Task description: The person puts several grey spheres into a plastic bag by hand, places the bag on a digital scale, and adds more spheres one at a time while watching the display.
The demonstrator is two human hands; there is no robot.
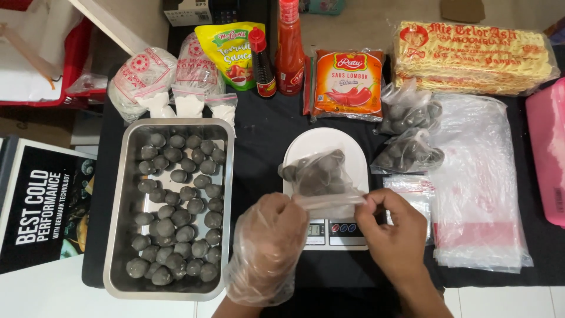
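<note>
Pinching the mouth of a small clear bag of grey meatballs (315, 176) from both sides over a white kitchen scale (325, 194) on the black table (265, 141). Left hand (268, 244), covered by a loose clear plastic glove, closing its fingers on the left end of the bag's flattened top strip; right hand (393, 229), bare, gripping the right end between thumb and forefinger, remaining fingers curled in. Bag resting on the scale's platform, bulging with the dark round balls, top strip stretching between the two hands just above the scale's display. Lying left of the scale, a rectangular metal tray (170, 206) holding many loose grey meatballs. Sitting right of the scale, two already filled bags of meatballs (409, 132), and beside them a stack of empty clear plastic bags (479, 194). Standing along the far edge: white powder packets (170, 82), a yellow sauce pouch (234, 53), a small dark bottle (263, 62), a red sauce bottle (289, 50), an orange chilli sauce packet (347, 82) and a wide pack of yellow noodles (474, 56).
</note>
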